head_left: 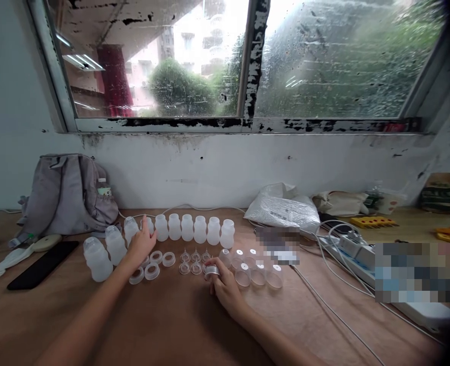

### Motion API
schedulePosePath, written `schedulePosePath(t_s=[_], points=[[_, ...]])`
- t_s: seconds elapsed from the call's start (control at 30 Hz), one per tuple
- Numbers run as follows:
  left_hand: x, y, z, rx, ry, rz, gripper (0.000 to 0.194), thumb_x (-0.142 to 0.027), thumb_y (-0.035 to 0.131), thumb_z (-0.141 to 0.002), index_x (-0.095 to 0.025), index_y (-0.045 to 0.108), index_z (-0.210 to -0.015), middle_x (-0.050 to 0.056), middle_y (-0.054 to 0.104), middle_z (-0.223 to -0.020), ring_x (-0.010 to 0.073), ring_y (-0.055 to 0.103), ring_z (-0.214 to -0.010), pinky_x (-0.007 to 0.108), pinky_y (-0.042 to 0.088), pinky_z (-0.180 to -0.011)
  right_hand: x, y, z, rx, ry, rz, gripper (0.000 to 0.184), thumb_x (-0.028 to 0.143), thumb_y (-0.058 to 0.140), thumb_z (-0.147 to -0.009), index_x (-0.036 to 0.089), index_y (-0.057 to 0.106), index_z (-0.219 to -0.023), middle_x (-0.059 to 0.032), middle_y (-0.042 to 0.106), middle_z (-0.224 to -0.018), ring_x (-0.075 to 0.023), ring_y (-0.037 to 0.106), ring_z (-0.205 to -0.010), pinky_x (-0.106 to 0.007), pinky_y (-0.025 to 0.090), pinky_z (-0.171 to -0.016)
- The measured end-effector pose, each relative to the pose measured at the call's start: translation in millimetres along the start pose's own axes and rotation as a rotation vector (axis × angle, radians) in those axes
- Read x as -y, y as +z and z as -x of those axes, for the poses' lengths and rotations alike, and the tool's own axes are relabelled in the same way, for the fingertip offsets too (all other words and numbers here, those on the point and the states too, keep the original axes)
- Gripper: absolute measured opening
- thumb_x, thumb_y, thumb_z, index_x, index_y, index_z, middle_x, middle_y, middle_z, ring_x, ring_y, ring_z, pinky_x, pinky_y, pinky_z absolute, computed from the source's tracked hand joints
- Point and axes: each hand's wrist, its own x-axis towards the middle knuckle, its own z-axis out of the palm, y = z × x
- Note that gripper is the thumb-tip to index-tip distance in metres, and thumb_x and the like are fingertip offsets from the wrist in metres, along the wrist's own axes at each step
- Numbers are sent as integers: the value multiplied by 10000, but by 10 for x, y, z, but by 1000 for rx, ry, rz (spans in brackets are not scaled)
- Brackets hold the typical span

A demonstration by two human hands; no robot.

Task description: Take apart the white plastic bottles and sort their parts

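My left hand (140, 249) is at the row of frosted white bottles, index finger stretched up and thumb to the right, around a baby bottle (150, 224); its other fingers are partly hidden. Leftmost, a bottle with a domed top (96, 260) stands at the near end of the row. White screw rings (152, 271) lie just right of my left wrist. Between my right hand's (222, 284) fingers is a clear bottle ring (212, 273), held low over the table. Several clear silicone nipples (185, 267) lie beside it, and several transparent caps (258, 276) stand to the right.
A grey backpack (67, 188) and a black phone (42, 265) are at the left. A silver plastic bag (284, 211) rests against the wall. White cables (326, 307) run across the right side near a power strip (419, 307). A window fills the wall above.
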Motion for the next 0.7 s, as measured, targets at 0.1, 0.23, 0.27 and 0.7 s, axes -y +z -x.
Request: schedulePosePath(t_s=[0.1,0.23,0.27,0.7], points=[[30,-29,-27,26,-15,-31,415,-331,376,-823,-117,398,-1178,81,647,-750,203,612,-655,271,399,-599,24,-3,5,-6,18,5,283,110,317,-729,212,483,-934,48,484,-570,-101,446,-439,-206,343,-444],[-20,-117,99,-37,57,-69,246,-335,379,-820,-212,540,-959,36,624,-713,193,589,-658,248,377,-559,55,-3,4,6,30,67,245,108,324,-729,208,476,-893,55,466,-553,-103,447,-465,-206,345,-480],[-51,-148,150,-98,97,-87,232,-342,382,-818,-220,555,-912,33,612,-720,190,579,-658,245,371,-547,58,-2,4,11,28,78,239,106,327,-726,208,474,-884,56,465,-554,-103,447,-469,-206,344,-487],[-466,-136,1082,-343,572,491,98,-231,413,-817,-208,485,-878,53,473,-1032,156,527,-885,267,454,-723,99,5,4,-57,-23,180,156,159,374,-764,207,505,-835,24,514,-637,-120,476,-579,-221,356,-554]])
